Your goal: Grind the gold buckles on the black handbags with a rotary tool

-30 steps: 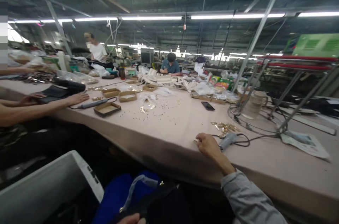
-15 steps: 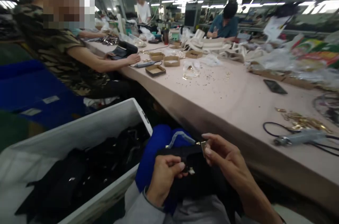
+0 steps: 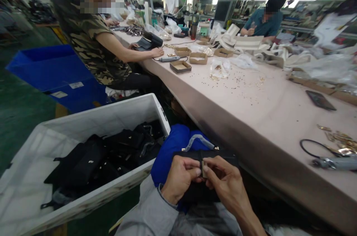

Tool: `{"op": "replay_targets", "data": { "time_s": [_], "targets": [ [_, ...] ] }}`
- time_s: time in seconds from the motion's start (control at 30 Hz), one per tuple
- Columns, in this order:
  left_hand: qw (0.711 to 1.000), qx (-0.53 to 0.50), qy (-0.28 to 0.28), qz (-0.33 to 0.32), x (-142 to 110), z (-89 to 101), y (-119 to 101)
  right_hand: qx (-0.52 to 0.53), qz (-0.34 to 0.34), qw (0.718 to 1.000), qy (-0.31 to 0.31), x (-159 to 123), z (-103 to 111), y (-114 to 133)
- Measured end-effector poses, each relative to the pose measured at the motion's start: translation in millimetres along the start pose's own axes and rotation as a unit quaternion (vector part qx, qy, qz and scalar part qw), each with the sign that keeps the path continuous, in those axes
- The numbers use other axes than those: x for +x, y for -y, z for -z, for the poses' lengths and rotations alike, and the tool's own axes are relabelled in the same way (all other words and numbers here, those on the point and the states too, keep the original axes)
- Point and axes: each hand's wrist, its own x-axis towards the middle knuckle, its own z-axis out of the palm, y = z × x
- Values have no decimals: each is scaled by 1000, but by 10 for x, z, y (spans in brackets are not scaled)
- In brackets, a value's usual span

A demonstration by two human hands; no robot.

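A black bag [image 3: 192, 195] rests on my lap, with a plastic-wrapped handle [image 3: 195, 138] held by gold-coloured fittings along its top edge. My left hand [image 3: 180, 178] is closed in a pinch on the bag's narrow black strap [image 3: 200, 155], near the middle of the front. From the other side my right hand [image 3: 227, 182] pinches a small flat metal plate [image 3: 204, 170] against the strap's end. The fingertips of both hands nearly meet, and they hide part of the strap and plate. Blue cloth [image 3: 169, 150] lies under and beside the bag.
Left of me stands a white bin [image 3: 104, 111] with several black bags in it. On the long table [image 3: 245, 117] lie an electric screwdriver [image 3: 334, 163], gold-coloured metal parts [image 3: 344, 143], a phone [image 3: 320, 100] and small cardboard trays [image 3: 180, 67]. A co-worker in camouflage [image 3: 83, 31] sits at the left.
My right hand has moved left and down, bringing the metal plate from beside the bag to the strap at my left fingers. The head view has turned somewhat left.
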Motion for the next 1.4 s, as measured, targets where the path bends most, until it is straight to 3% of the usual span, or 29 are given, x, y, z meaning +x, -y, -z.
{"op": "replay_targets", "data": {
  "time_s": [0.37,0.57,0.8,1.0,1.17,1.4],
  "targets": [
    [999,6,23,-22,-26,43,11,42,4,999,-27,9,-140,59],
    [999,-7,37,0,-74,46,-65,-57,17,998,-16,54,-85,-8],
    [999,-46,-9,22,-75,8,47,-157,34,987,5,97,-43,-44],
    [999,9,-43,-19,-97,-81,140,-98,-31,994,-46,34,-109,-121],
    [998,27,-50,35,-127,-83,99,-39,-107,988,-100,15,-124,-125],
    [973,-132,-100,162,-130,-132,105,-118,-27,990,-72,-68,-114,-78]
  ]
}}
